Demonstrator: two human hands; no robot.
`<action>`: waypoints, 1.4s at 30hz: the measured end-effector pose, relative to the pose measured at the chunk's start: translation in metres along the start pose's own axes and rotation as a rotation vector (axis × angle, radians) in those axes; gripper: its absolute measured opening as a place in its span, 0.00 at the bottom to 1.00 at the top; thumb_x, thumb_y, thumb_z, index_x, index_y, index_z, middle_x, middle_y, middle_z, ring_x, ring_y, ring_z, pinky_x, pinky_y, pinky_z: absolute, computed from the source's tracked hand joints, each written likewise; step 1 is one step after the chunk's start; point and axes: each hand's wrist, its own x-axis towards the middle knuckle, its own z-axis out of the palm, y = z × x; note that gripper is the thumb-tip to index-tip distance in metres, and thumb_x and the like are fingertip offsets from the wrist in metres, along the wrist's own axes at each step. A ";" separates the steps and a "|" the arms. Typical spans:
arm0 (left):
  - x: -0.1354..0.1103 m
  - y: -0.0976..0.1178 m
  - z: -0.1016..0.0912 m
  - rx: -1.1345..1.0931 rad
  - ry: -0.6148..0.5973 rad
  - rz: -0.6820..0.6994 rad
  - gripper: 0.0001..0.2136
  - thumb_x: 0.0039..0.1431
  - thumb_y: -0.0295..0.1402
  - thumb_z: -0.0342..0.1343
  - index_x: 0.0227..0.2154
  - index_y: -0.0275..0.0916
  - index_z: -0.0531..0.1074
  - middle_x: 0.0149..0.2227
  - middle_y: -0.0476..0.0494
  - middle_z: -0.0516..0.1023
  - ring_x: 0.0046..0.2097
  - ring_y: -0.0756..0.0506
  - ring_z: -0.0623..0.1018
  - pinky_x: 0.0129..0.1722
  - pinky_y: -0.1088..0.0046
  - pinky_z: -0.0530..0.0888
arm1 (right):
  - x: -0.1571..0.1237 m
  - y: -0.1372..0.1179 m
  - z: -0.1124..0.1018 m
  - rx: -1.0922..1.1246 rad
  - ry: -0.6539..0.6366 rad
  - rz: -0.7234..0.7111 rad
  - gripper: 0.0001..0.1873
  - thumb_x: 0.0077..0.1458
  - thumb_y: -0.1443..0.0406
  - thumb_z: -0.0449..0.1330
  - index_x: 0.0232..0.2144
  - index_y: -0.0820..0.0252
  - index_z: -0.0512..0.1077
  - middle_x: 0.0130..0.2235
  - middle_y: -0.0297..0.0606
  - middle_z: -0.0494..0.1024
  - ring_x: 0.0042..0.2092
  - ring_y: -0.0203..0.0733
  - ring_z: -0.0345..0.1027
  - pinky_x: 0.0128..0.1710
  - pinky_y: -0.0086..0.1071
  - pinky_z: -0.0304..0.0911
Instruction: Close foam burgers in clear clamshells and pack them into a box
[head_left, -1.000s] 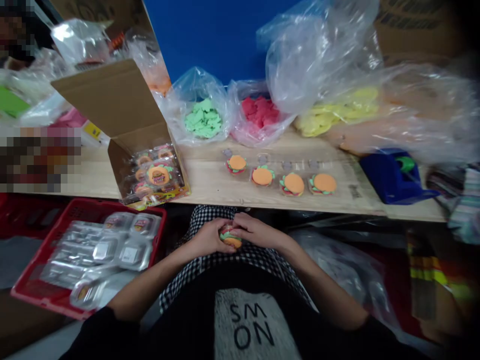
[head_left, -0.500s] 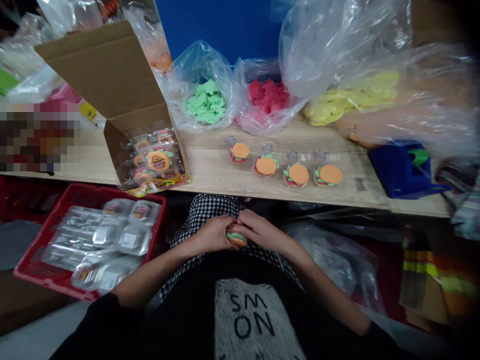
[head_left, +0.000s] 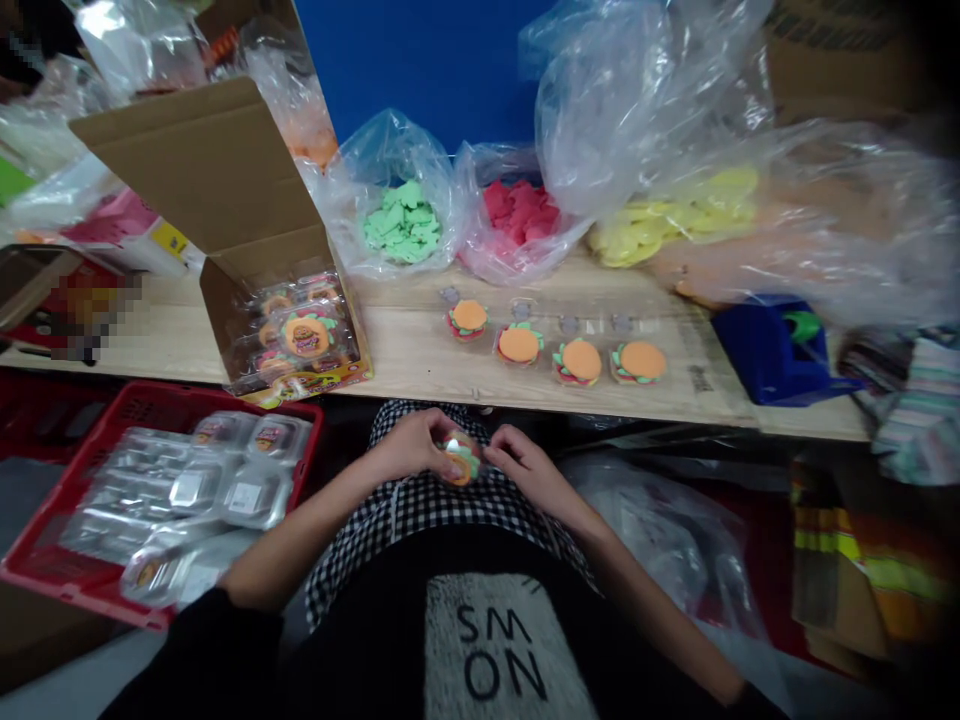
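Note:
Above my lap, a toy burger in a clear plastic case point(head_left: 459, 462) is tilted in my left hand point(head_left: 416, 443), whose thumb and fingers grip its left side. Light glints off the case. At its right edge are the curled fingers of my right hand point(head_left: 521, 462), thumb and fingertips pinched against the rim. On the table in front of me, several orange-topped toy burgers point(head_left: 581, 360) lie in open clear cases. Left of them stands an open cardboard display box point(head_left: 259, 200) with packed toy burgers point(head_left: 307, 335) inside.
At the back are bags of green pieces point(head_left: 405, 222), red pieces point(head_left: 521, 212) and yellow pieces point(head_left: 667, 220). A blue tape dispenser point(head_left: 772, 350) sits at the right. Clear cases fill a red crate point(head_left: 311, 450) at lower left, below the wooden table edge point(head_left: 480, 392).
My hands were cupped together around the toy burger; now the right hand has drawn back to the right and the burger is turned, showing its case. The view has shifted slightly.

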 end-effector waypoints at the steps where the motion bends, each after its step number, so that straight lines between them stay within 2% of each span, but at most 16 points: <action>1: 0.001 0.006 -0.004 0.159 -0.035 0.045 0.23 0.25 0.32 0.66 0.32 0.36 0.70 0.29 0.48 0.74 0.31 0.46 0.72 0.30 0.73 0.66 | 0.003 -0.007 -0.003 -0.077 -0.030 -0.042 0.10 0.54 0.58 0.51 0.27 0.58 0.60 0.29 0.33 0.62 0.32 0.36 0.56 0.33 0.30 0.54; 4: 0.002 0.015 -0.002 0.484 -0.125 0.146 0.18 0.26 0.32 0.65 0.26 0.37 0.70 0.25 0.50 0.73 0.28 0.46 0.71 0.27 0.74 0.63 | 0.010 -0.020 -0.007 -0.256 -0.191 -0.125 0.08 0.53 0.60 0.53 0.28 0.59 0.61 0.30 0.34 0.63 0.33 0.37 0.56 0.33 0.30 0.54; 6: -0.001 0.010 0.006 0.469 -0.137 0.162 0.18 0.27 0.33 0.65 0.27 0.37 0.69 0.26 0.50 0.73 0.28 0.47 0.71 0.27 0.75 0.64 | 0.010 -0.021 -0.006 -0.291 -0.297 -0.129 0.08 0.55 0.61 0.51 0.27 0.59 0.61 0.30 0.35 0.64 0.33 0.37 0.56 0.32 0.30 0.53; 8: -0.006 0.000 0.012 0.285 -0.137 0.156 0.22 0.29 0.34 0.66 0.32 0.38 0.68 0.30 0.49 0.73 0.32 0.47 0.72 0.30 0.75 0.65 | 0.005 -0.017 -0.004 -0.274 -0.323 -0.118 0.09 0.56 0.62 0.49 0.26 0.59 0.60 0.29 0.35 0.63 0.32 0.37 0.56 0.32 0.30 0.54; 10: -0.012 -0.012 0.014 0.000 -0.170 0.133 0.23 0.33 0.36 0.64 0.35 0.37 0.65 0.35 0.47 0.73 0.36 0.47 0.72 0.34 0.74 0.67 | 0.000 -0.011 -0.003 -0.246 -0.310 -0.115 0.10 0.57 0.62 0.48 0.25 0.59 0.60 0.29 0.34 0.63 0.32 0.36 0.56 0.32 0.30 0.54; 13: -0.019 -0.026 0.013 -0.343 -0.176 0.080 0.13 0.45 0.36 0.58 0.32 0.36 0.66 0.42 0.41 0.72 0.42 0.47 0.72 0.41 0.70 0.67 | -0.006 -0.007 -0.003 -0.212 -0.305 -0.130 0.10 0.57 0.62 0.47 0.25 0.59 0.59 0.28 0.34 0.62 0.32 0.36 0.56 0.32 0.30 0.53; 15: -0.022 -0.033 0.015 -0.424 -0.088 0.061 0.09 0.46 0.35 0.58 0.29 0.35 0.68 0.44 0.40 0.71 0.44 0.46 0.71 0.44 0.68 0.66 | -0.007 -0.007 -0.003 -0.197 -0.301 -0.135 0.11 0.57 0.61 0.47 0.25 0.58 0.59 0.28 0.34 0.62 0.32 0.37 0.56 0.32 0.30 0.53; 19: -0.023 -0.043 0.024 -0.465 0.077 0.027 0.09 0.42 0.35 0.61 0.23 0.34 0.70 0.37 0.42 0.73 0.40 0.46 0.72 0.42 0.69 0.67 | -0.009 -0.004 0.000 -0.193 -0.287 -0.150 0.13 0.58 0.60 0.46 0.24 0.58 0.59 0.27 0.34 0.62 0.32 0.37 0.56 0.32 0.30 0.53; 26: -0.021 -0.040 0.038 -0.391 0.113 -0.021 0.09 0.42 0.36 0.60 0.22 0.35 0.71 0.31 0.44 0.74 0.35 0.47 0.72 0.37 0.71 0.67 | -0.023 0.010 0.004 -0.156 -0.256 -0.124 0.15 0.58 0.58 0.45 0.23 0.58 0.58 0.24 0.33 0.60 0.30 0.36 0.55 0.30 0.30 0.52; 32: -0.017 -0.027 0.031 -0.333 0.081 0.070 0.09 0.42 0.37 0.60 0.21 0.35 0.71 0.30 0.45 0.73 0.35 0.48 0.71 0.38 0.72 0.67 | -0.019 -0.010 -0.009 -0.321 -0.324 -0.076 0.13 0.57 0.58 0.47 0.25 0.58 0.59 0.28 0.35 0.62 0.33 0.38 0.55 0.31 0.30 0.53; 38: -0.018 -0.030 0.022 -0.195 -0.021 0.131 0.11 0.44 0.39 0.58 0.20 0.35 0.69 0.30 0.45 0.72 0.34 0.48 0.71 0.36 0.73 0.66 | -0.011 -0.015 -0.005 -0.362 -0.406 -0.208 0.16 0.59 0.59 0.43 0.22 0.59 0.57 0.26 0.34 0.61 0.30 0.37 0.53 0.31 0.30 0.50; 42: -0.022 -0.020 0.013 0.039 -0.110 0.231 0.11 0.52 0.40 0.51 0.24 0.36 0.68 0.32 0.44 0.72 0.35 0.49 0.70 0.36 0.74 0.65 | -0.009 -0.015 -0.004 -0.328 -0.389 -0.236 0.17 0.59 0.59 0.43 0.21 0.59 0.56 0.24 0.32 0.59 0.29 0.36 0.52 0.30 0.30 0.49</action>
